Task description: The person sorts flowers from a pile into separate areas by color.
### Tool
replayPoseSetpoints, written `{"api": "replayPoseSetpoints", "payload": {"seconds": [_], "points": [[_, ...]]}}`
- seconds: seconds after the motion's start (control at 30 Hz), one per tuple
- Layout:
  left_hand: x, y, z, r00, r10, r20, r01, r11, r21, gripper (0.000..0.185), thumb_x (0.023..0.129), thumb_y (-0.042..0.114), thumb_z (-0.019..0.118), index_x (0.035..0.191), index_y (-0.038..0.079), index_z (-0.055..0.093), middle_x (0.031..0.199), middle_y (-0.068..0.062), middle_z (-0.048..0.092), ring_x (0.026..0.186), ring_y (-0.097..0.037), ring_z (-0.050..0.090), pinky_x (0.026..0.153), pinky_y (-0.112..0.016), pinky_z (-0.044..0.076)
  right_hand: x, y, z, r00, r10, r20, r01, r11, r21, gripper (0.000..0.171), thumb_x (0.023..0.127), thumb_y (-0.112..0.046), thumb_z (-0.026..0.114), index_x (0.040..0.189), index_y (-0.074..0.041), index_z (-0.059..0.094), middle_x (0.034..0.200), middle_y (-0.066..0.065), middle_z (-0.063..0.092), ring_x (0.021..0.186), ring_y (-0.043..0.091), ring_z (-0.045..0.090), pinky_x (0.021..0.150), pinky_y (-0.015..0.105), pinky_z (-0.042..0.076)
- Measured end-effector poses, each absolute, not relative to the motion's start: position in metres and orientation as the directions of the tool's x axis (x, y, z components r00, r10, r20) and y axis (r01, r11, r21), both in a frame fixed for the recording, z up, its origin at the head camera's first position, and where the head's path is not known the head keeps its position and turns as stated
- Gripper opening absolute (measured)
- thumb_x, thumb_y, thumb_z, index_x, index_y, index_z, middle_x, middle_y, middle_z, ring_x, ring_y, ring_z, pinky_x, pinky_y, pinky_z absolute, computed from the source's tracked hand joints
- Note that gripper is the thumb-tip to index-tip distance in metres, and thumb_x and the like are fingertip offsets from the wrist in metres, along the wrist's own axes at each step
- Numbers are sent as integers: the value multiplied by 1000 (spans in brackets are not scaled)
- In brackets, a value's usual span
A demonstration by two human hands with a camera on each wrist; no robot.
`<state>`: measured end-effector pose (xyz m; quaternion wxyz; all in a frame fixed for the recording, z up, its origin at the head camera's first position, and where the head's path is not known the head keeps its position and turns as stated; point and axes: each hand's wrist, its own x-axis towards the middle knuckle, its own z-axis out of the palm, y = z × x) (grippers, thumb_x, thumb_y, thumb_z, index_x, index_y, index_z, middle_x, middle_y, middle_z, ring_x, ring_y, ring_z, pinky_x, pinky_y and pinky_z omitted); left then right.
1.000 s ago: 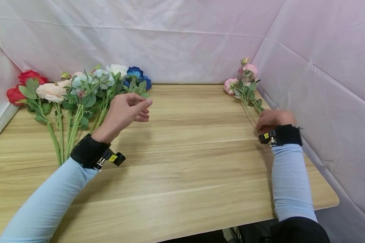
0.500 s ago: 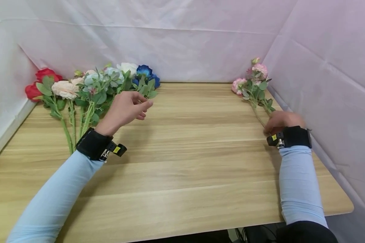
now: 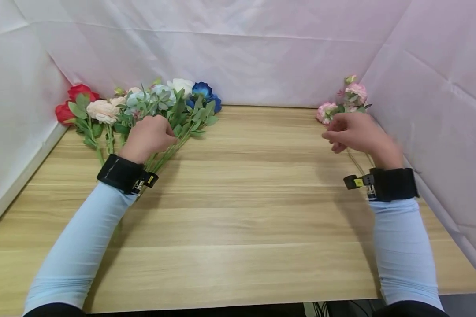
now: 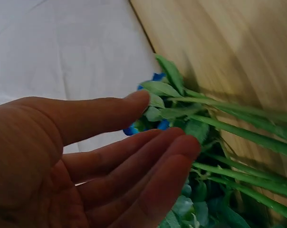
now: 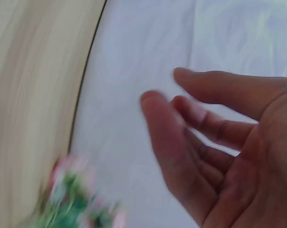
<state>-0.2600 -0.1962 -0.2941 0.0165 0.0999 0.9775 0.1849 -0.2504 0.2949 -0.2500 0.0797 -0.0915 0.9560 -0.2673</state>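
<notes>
My left hand (image 3: pixel 148 136) hovers over the stems (image 3: pixel 169 154) of the bunch at the left. In the left wrist view its thumb and fingers (image 4: pixel 134 175) stand apart, with nothing between them. Blue flowers (image 3: pixel 202 93) with green leaves lie just beyond that hand. At the right, my right hand (image 3: pixel 358 132) is raised above a pink flower spray (image 3: pixel 356 93), hiding part of its leaves and stems. Loosely bent fingers (image 5: pixel 167 137) hold nothing in the right wrist view, where the pink blooms (image 5: pixel 72 180) are blurred at lower left.
Red flowers (image 3: pixel 81 93), peach flowers (image 3: pixel 103 111), pale blue flowers (image 3: pixel 162 94) and a white flower (image 3: pixel 180 85) lie side by side along the back left of the wooden table (image 3: pixel 246 211). White cloth (image 3: pixel 262 61) walls enclose the back and sides.
My right hand has let go of the pink spray's stems and risen forward over it. The left hand has shifted left relative to the flowers, over the stems. The head view has turned left.
</notes>
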Motion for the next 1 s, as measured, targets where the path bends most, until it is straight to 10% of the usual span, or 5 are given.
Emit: {"api": "replayPoseSetpoints", "payload": {"seconds": [0.33, 0.57, 1.0], "points": [[-262, -199, -312, -983, 172, -67, 159, 973, 166, 38, 90, 6, 58, 65, 15, 32, 64, 1, 22, 59, -18, 27, 55, -34, 27, -224, 224, -243, -906, -423, 0, -360, 771, -525, 18, 100, -24, 70, 96, -6, 66, 78, 10, 66, 66, 17, 71, 61, 27, 61], [-264, -199, -319, -970, 172, -170, 134, 968, 211, 45, 88, 23, 80, 63, 14, 44, 62, 1, 33, 58, -22, 44, 56, -36, 39, -219, 213, -245, -889, -458, -22, -379, 760, -528, 15, 100, -21, 69, 94, -8, 65, 77, 9, 66, 66, 17, 70, 61, 29, 60], [-265, -200, -319, -963, 260, -67, 237, 941, 243, 38, 83, -6, 51, 58, 16, 32, 60, 5, 16, 56, -13, 18, 53, -27, 22, -223, 208, -255, -877, -478, -36, -394, 761, -515, 17, 103, -23, 66, 92, -10, 67, 76, 8, 67, 68, 24, 71, 63, 35, 61]]}}
